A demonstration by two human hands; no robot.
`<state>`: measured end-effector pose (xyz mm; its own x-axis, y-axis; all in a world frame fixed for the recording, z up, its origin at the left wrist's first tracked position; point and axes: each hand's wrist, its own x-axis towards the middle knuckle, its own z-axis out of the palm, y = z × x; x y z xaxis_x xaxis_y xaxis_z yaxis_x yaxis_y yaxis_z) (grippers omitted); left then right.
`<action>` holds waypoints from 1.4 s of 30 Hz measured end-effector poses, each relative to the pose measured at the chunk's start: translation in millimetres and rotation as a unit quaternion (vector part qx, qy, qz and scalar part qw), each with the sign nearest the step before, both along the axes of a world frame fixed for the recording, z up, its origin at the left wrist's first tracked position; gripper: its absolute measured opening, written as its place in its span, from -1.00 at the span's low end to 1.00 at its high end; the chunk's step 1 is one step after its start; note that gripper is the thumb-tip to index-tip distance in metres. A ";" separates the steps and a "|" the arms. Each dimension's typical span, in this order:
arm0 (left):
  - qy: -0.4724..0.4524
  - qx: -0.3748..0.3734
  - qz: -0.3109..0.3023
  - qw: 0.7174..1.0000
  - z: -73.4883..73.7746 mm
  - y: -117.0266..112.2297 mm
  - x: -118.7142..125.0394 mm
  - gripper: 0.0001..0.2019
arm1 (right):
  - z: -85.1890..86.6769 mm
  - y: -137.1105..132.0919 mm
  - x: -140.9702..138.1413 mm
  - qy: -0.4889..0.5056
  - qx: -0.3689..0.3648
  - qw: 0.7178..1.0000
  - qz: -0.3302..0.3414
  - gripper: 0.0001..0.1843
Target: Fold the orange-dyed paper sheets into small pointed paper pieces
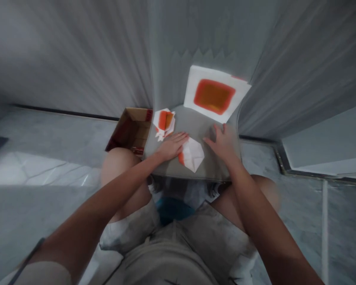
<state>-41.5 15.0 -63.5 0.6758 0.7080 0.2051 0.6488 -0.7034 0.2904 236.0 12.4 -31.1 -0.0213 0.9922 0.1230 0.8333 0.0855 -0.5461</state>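
A folded white paper (193,156) with an orange-red strip on its left side lies on the grey seat (192,124), near the middle of the seat's near edge. The left hand (173,145) comes in over the seat's left edge and lies flat, palm down, its fingers straight and close together; the fingertips rest on the paper's upper left part and are not curled around it. The right hand (222,144) is over the right half of the seat, half open, thumb well apart from the fingers and nothing in its grasp. It is blurred, so whether its fingertips touch the white sheet (191,89) just beyond them is hard to say.

That sheet stands upright at the seat's far right corner, in front of the grey backrest (172,75), and bears an orange-brown rectangle with a redder rim. A second folded paper piece (165,120), white and orange with pointed tips at its near end, sits by the far left corner. Beyond the left edge, an open cardboard box (141,133) is on the floor (59,170).
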 end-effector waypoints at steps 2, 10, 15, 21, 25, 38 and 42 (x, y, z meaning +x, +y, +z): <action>-0.030 0.020 0.031 0.999 2.2 -4.8 1.6 -0.40 | 5.1 5.2 -6.0 0.052 0.035 0.997 0.042 -0.41; 0.005 0.024 0.165 0.986 14.2 -17.1 4.7 -0.66 | -1.9 43.6 -38.4 0.062 -0.100 0.983 0.143 -0.87; 0.034 -0.059 0.230 0.971 24.6 -21.2 12.8 -0.79 | -3.6 51.9 -48.6 0.021 -0.144 0.982 0.122 -0.87; 0.010 -0.110 0.367 0.924 35.8 -29.1 20.8 -0.65 | -4.4 43.4 -58.1 0.002 -0.179 0.980 0.092 -0.84; -0.026 -0.111 0.376 0.920 32.7 -32.5 19.0 -0.64 | 0.3 30.1 -53.0 0.042 -0.161 0.981 0.098 -0.81; -0.155 -0.150 0.321 0.922 24.2 3.3 21.9 -0.82 | -30.8 -8.0 -41.8 0.106 -0.034 0.994 0.006 -0.76; -0.132 -0.137 0.330 0.925 27.0 -2.3 28.8 -0.80 | -29.0 -11.9 -44.7 0.098 -0.033 0.995 0.006 -0.75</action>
